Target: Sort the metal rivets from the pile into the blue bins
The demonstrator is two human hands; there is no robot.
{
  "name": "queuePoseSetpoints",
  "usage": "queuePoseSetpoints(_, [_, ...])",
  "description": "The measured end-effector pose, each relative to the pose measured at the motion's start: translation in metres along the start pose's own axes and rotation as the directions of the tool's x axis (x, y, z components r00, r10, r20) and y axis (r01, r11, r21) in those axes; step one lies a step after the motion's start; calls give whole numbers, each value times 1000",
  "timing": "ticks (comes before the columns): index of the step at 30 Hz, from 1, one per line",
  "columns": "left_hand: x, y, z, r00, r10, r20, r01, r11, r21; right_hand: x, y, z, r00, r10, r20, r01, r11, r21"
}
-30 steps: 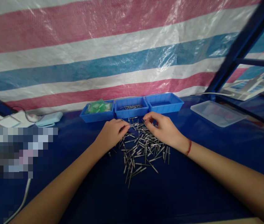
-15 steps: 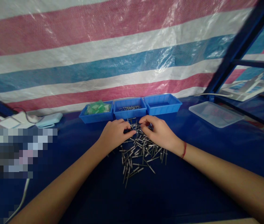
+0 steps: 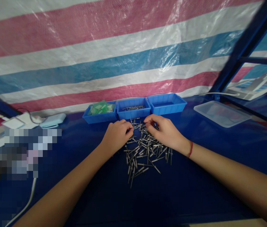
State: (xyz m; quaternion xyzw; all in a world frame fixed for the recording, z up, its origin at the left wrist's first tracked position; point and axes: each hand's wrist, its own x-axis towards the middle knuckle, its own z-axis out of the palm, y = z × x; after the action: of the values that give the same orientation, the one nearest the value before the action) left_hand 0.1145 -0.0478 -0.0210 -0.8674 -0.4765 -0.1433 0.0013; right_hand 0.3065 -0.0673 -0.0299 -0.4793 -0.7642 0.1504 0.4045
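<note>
A loose pile of metal blind rivets [image 3: 145, 146] lies spread on the dark blue table. At the pile's left upper edge is my left hand [image 3: 117, 136], its thumb and fingertips pressed together; whatever may be between them is too small to make out. My right hand [image 3: 168, 132] hovers over the pile's right upper side, fingers curled and the thumb apart from the forefinger, with nothing visible in it. Just beyond both hands, a blue bin [image 3: 133, 114] has more rivets inside.
Left of that bin stands a blue bin [image 3: 100, 118] with green packets; to the right is another blue bin [image 3: 168, 108]. A translucent lid [image 3: 222, 114] lies farther right. A light blue case [image 3: 53, 121] and a white cable [image 3: 31, 194] are on the left. Striped sheeting hangs behind.
My left thumb and fingers have come together from a wider gap. My right hand stays over the pile, nearly unchanged. The whole view has shifted slightly.
</note>
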Motion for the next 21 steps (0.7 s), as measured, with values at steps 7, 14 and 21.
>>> queuePoseSetpoints(7, [-15,4,-10,985,-143,-95,89,898,-432,-2,-9,-3,995,-93,-23,92,995,-27])
queuePoseSetpoints(14, [-27,28,-19,962,-126,-241,-9,872,-490,-8,-34,-4,998,61,28,-67,901,428])
queuePoseSetpoints(21, [-31,35,-21,934,-88,-347,-88,883,-461,-12,-35,-3,997,79,6,-69,833,550])
